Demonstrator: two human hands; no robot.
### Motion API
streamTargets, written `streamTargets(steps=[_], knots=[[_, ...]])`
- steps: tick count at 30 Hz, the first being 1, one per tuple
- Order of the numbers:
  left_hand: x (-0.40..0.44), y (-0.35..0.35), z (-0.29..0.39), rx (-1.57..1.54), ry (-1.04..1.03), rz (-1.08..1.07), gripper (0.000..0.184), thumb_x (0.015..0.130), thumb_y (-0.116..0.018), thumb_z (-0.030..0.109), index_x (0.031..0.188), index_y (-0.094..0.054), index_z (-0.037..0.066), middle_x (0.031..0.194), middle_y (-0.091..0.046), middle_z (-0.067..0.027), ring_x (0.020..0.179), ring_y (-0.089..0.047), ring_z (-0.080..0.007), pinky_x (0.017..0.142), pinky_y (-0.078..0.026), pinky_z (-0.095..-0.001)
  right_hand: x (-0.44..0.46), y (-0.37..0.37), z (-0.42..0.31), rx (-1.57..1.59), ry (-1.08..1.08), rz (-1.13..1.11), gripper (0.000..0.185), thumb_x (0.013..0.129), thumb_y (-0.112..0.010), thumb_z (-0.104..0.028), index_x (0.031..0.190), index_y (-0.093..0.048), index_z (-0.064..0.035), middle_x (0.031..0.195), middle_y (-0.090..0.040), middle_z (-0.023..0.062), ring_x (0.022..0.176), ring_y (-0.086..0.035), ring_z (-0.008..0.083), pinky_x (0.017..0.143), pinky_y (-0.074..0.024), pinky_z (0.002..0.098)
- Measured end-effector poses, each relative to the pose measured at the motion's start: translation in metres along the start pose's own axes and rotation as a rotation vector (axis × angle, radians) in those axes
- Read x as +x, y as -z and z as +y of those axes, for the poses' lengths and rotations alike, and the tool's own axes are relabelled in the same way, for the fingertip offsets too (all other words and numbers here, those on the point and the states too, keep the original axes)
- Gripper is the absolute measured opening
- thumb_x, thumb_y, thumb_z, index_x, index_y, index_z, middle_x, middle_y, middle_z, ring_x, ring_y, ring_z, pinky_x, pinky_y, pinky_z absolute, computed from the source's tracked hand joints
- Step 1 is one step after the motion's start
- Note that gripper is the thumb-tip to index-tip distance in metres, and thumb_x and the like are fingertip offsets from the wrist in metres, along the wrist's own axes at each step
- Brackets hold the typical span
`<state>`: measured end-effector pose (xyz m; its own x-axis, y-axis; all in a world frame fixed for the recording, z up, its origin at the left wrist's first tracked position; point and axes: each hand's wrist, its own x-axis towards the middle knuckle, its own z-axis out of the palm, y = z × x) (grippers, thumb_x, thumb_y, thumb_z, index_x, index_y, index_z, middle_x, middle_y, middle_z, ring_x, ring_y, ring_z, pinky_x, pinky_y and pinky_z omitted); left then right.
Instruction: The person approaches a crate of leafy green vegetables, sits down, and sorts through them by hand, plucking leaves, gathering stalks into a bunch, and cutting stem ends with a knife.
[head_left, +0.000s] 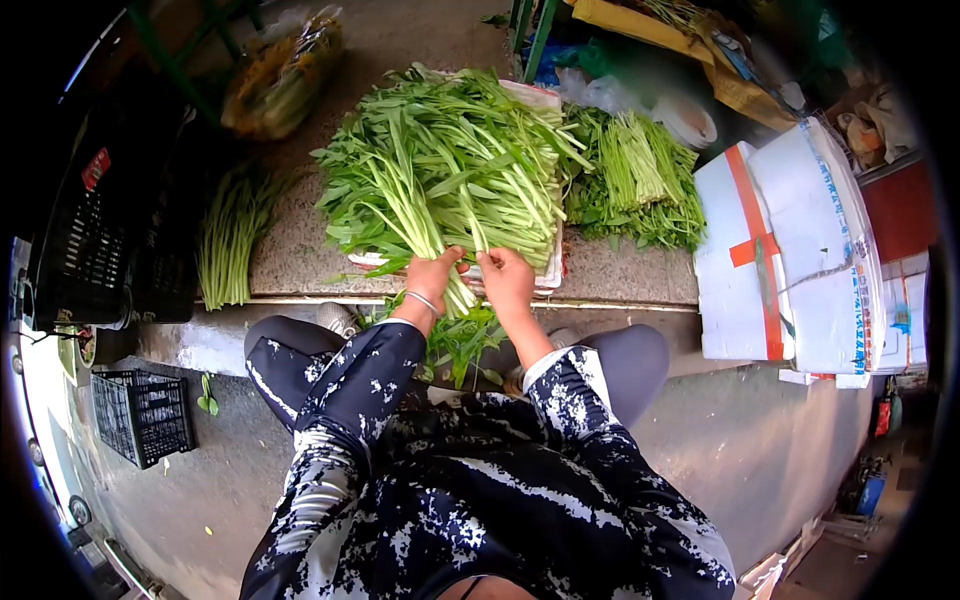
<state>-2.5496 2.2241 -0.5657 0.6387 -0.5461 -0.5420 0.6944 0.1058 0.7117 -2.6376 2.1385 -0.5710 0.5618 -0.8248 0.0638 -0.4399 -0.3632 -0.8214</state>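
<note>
Speckled stone ledge (640,284), rough and grey, runs just beyond my knees. Left hand (430,282) is clamped round a bunch of greens (412,212) — long pale-green stems, narrow darker leaves fanning away from me, cut ends poking out between my hands. Right hand (508,283), near it but apart, pinches a single stalk (470,212). Ahead of both hands: big loose pile (470,135), glossy leaves, stems crisscrossed, on a white tray (535,95) whose edge shows. Right of my hands, a neater stack (638,165), then a white box (735,285) with orange-red tape; contents hidden. Left, a slim bundle (230,240) beside a tall black crate (88,235) — perforated plastic. Lower left, a small lattice crate (142,418) on the ground. Scrap leaves (465,345) below my hands.
</note>
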Motion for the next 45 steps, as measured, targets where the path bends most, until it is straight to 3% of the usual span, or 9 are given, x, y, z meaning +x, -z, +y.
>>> streamTargets(steps=[6,10,13,15,18,26,32,37,45], knots=[[0.008,0.008,-0.007,0.091,-0.042,-0.033,0.015,0.074,-0.062,-0.001,0.087,-0.055,0.0,0.074,-0.059,-0.0078,0.061,-0.058,-0.0194,0.054,-0.05,-0.0316,-0.033,-0.016,0.013,0.233,0.072,0.003,0.014,0.076,-0.063,-0.012,0.077,-0.061,0.0019,0.064,-0.059,0.004,0.053,-0.054,0.0108,0.05,-0.043,0.0235],[0.016,0.013,-0.012,-0.039,-0.18,0.017,0.015,0.075,-0.061,-0.001,0.089,-0.054,0.0,0.076,-0.059,-0.0079,0.064,-0.058,-0.0201,0.056,-0.05,-0.0324,-0.053,-0.002,0.009,0.667,-0.444,-0.083,0.014,0.078,-0.06,-0.01,0.07,-0.053,-0.0017,0.059,-0.053,0.0017,0.046,-0.048,0.0086,0.044,-0.0408,0.0202],[0.012,0.022,0.002,-0.095,-0.111,-0.081,0.019,0.077,-0.059,0.0,0.093,-0.049,0.003,0.084,-0.058,-0.0092,0.07,-0.059,-0.022,0.058,-0.052,-0.0349,-0.081,0.009,0.043,0.557,-0.616,-0.156,0.012,0.078,-0.059,-0.01,0.081,-0.056,0.001,0.064,-0.057,0.0048,0.047,-0.05,0.0107,0.044,-0.0427,0.0228],[0.001,0.023,0.015,-0.173,0.014,-0.205,0.022,0.078,-0.057,0.001,0.094,-0.044,0.007,0.091,-0.057,-0.0116,0.076,-0.059,-0.0243,0.061,-0.053,-0.0378,-0.085,0.019,0.067,-0.205,-0.457,-0.795,0.025,0.078,-0.06,-0.012,0.098,-0.056,0.0031,0.075,-0.06,0.0097,0.057,-0.056,0.0124,0.051,-0.0458,0.0259],[-0.004,0.039,0.013,-0.258,0.039,-0.308,0.022,0.079,-0.056,0.001,0.094,-0.042,0.007,0.095,-0.057,-0.0136,0.081,-0.059,-0.0262,0.066,-0.052,-0.0387,-0.07,0.013,0.063,-0.511,-0.055,-0.257,0.036,0.079,-0.06,-0.015,0.108,-0.053,0.004,0.084,-0.061,0.0132,0.069,-0.057,0.0123,0.06,-0.0465,0.028],[-0.024,0.055,0.004,-0.223,-0.012,-0.369,0.023,0.079,-0.053,-0.002,0.1,-0.043,0.003,0.09,-0.058,-0.013,0.08,-0.061,-0.0257,0.067,-0.052,-0.0362,0.016,-0.024,-0.036,0.667,-0.305,-0.631,0.024,0.079,-0.061,-0.018,0.091,-0.061,0.002,0.077,-0.062,0.0081,0.065,-0.055,0.0095,0.057,-0.044,0.0242],[-0.012,0.07,-0.008,-0.071,-0.119,-0.181,0.024,0.079,-0.049,-0.007,0.1,-0.042,0.002,0.087,-0.056,-0.0148,0.079,-0.059,-0.0248,0.066,-0.051,-0.036,-0.021,-0.017,-0.033,-0.271,0.316,-0.282,0.019,0.076,-0.061,-0.019,0.077,-0.063,-0.0008,0.084,-0.063,0.0116,0.076,-0.06,0.0217,0.064,-0.0466,0.0317],[-0.014,0.063,0.003,-0.146,-0.019,-0.17,0.026,0.079,-0.05,-0.003,0.102,-0.039,0.002,0.087,-0.057,-0.0135,0.072,-0.06,-0.0234,0.06,-0.051,-0.034,-0.045,0.006,0.012,-0.639,-0.177,-0.946,0.023,0.071,-0.066,-0.025,0.084,-0.064,-0.0059,0.091,-0.061,0.0142,0.084,-0.059,0.0274,0.075,-0.0452,0.0353],[-0.013,0.058,0.005,-0.126,0.081,-0.055,0.018,0.079,-0.063,0.019,0.086,-0.051,0.008,0.069,-0.051,-0.0003,0.056,-0.052,-0.0139,0.052,-0.048,-0.033,0.061,0.041,0.003,-0.415,-0.132,0.218,0.038,0.079,-0.056,-0.034,0.101,-0.056,-0.0024,0.097,-0.059,0.0187,0.088,-0.057,0.0337,0.075,-0.0442,0.0389]])
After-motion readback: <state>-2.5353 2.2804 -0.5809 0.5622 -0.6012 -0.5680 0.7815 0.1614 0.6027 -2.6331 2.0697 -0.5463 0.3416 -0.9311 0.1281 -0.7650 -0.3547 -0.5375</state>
